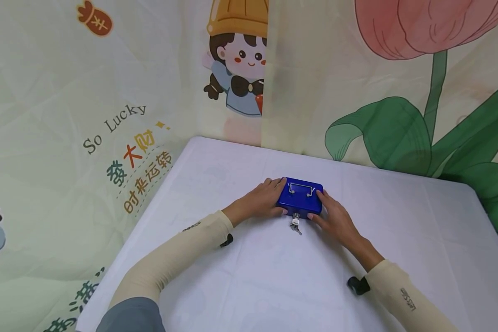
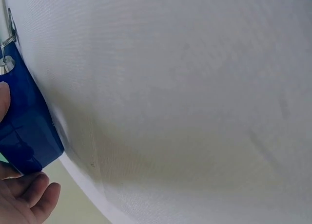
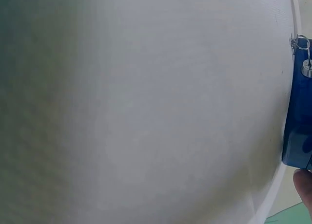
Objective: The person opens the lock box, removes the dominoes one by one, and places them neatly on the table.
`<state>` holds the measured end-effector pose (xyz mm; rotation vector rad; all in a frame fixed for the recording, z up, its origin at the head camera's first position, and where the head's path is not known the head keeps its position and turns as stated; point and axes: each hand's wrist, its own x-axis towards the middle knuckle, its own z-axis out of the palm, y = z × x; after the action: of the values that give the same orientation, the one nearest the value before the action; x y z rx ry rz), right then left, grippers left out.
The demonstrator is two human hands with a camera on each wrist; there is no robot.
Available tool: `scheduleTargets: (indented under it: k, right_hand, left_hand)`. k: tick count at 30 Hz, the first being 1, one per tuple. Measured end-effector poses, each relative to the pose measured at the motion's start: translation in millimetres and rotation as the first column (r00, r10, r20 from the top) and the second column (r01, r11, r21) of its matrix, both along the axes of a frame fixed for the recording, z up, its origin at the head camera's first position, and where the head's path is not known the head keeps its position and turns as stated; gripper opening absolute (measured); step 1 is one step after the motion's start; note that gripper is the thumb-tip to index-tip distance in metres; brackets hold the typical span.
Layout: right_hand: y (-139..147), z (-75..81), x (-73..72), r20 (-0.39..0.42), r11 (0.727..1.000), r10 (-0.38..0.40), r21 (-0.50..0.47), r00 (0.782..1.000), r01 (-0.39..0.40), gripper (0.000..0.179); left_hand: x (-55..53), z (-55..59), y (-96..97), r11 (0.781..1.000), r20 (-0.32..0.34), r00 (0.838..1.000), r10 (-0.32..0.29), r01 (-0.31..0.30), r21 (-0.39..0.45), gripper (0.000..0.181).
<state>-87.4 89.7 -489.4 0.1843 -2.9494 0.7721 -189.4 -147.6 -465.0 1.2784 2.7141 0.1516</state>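
A small blue cash box with a folding wire handle on its shut lid lies on the white table. From its front lock hang keys on a ring, with a white tag. My left hand grips the box's left side, thumb at the front and fingers toward the back corner. On the opposite side my right hand holds the right end, its thumb near the front corner. Both wrist views catch only part of the box; the lock cylinder shows in the left one.
The white-covered table extends around the box. Behind it hang printed cloths with cartoon and flower pictures. A dark wrist camera sits under the right sleeve, and another under the left sleeve.
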Motion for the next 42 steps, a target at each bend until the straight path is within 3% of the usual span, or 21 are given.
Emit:
scheduleTargets:
  k: [18, 29, 42]
  right_hand:
    - [5.2, -1.7, -3.3, -0.013, 0.999, 0.03, 0.014, 0.999, -0.03, 0.077]
    - [11.1, -1.4, -7.0, -0.069, 0.998, 0.056, 0.019, 0.996, -0.055, 0.074]
    - [12.7, 5.2, -7.5, -0.076, 0.998, 0.045, 0.041, 0.996, -0.042, 0.072]
  left_hand:
    - [-2.4, -3.3, 1.9, 1.0, -0.005, 1.0, 0.007, -0.007, 0.001, 0.097]
    - [-3.8, -6.1, 3.5, 1.0, -0.016, 1.0, 0.012, -0.012, 0.004, 0.092]
    - [-3.8, -2.4, 5.0, 1.0, 0.027, 0.999, 0.018, -0.018, 0.002, 0.09]
